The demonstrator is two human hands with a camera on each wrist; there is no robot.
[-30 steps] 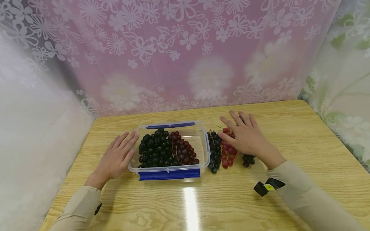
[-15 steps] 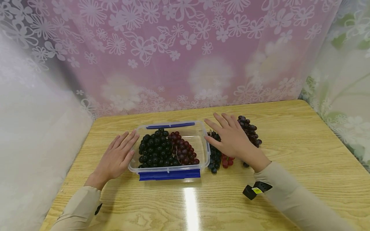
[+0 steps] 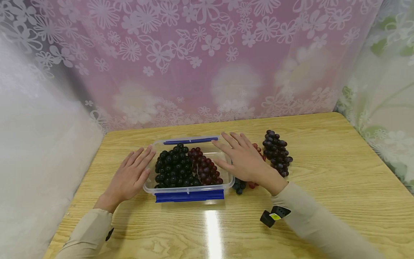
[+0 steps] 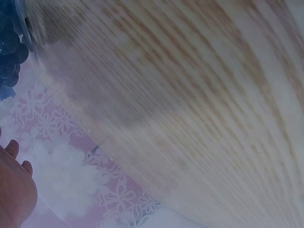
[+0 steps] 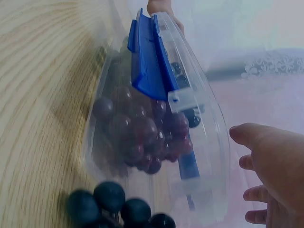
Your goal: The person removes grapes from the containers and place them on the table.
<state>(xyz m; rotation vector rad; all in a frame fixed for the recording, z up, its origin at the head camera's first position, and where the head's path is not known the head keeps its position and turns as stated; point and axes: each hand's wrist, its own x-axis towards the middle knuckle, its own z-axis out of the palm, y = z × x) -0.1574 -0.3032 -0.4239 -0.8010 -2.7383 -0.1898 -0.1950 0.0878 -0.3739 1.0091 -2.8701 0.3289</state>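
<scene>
At the container's front juts a blue latch; by the container's left end the left hand lies straight-fingered, gripping nothing, contact with the rim unclear. The right hand, fingers apart and holding nothing, has moved from over the loose bunches to the container's right end, which seems to turn the work toward the container, its black grapes and dark red grapes unshifted inside. Right of the container sit a blue-black bunch, a red bunch and, farthest, the now-uncovered purple bunch.

red grapes, blue-black grapes: partly hidden by right hand | left hand: cut off, left wrist view
</scene>
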